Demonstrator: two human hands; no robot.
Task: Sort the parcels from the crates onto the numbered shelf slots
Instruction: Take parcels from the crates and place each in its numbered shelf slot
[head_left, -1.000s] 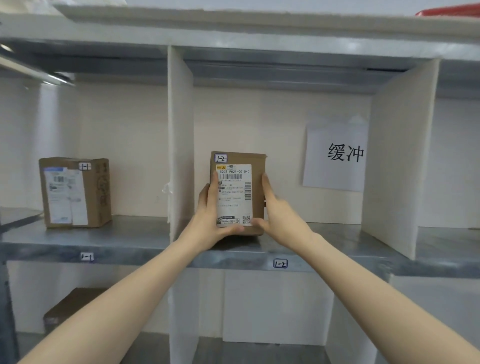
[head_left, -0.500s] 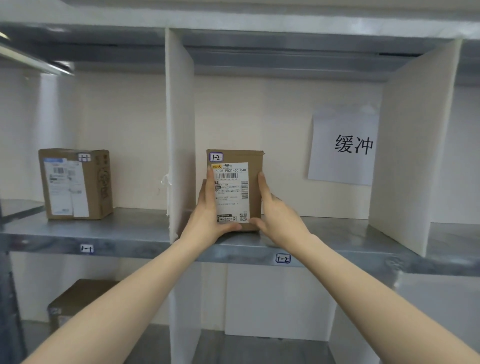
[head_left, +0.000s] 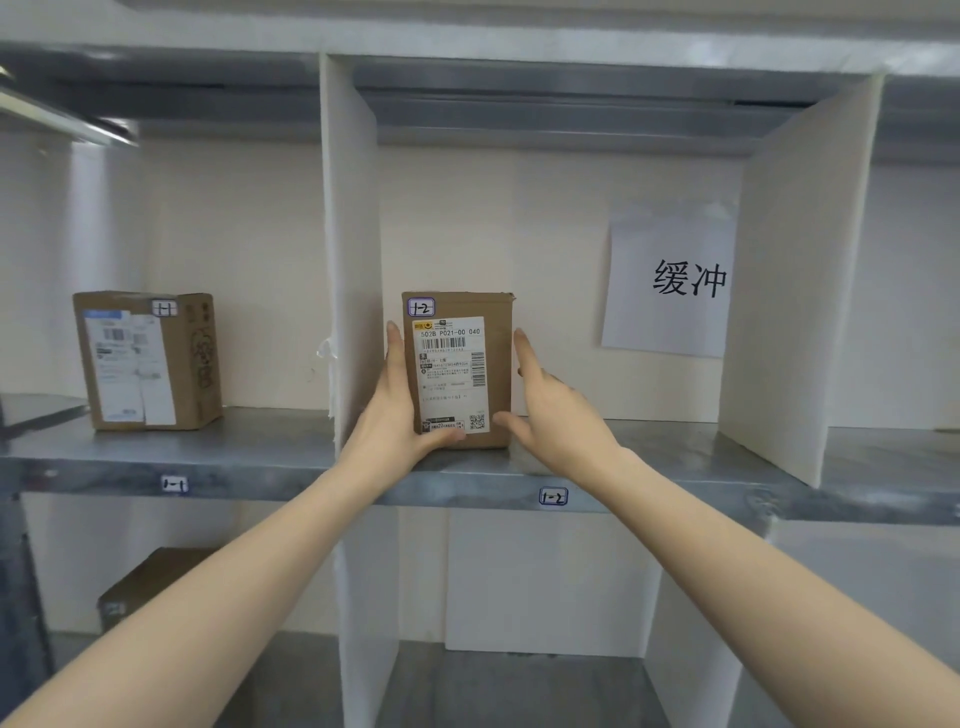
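Left fingers (head_left: 395, 345): we've got them flat up the box (head_left: 467, 374) on its left side, thumb hooked over the bottom front edge, so our left hand (head_left: 387, 415) is gripping it.
Right fingers (head_left: 525, 351): straight, just beside the right side; can't tell if they touch. The thumb of our right hand (head_left: 558, 415) sits at the lower front corner.
Box: upright on the shelf (head_left: 675, 457), marked 1-2, above the 1-2 tag (head_left: 552, 497), near the divider (head_left: 348, 260).
Done: this one looks placed. Another box (head_left: 148, 361) sits in 1-1, and a lower box (head_left: 150, 577) underneath.
Left: let go and fetch more. Crates aren't in view, so no idea how many.
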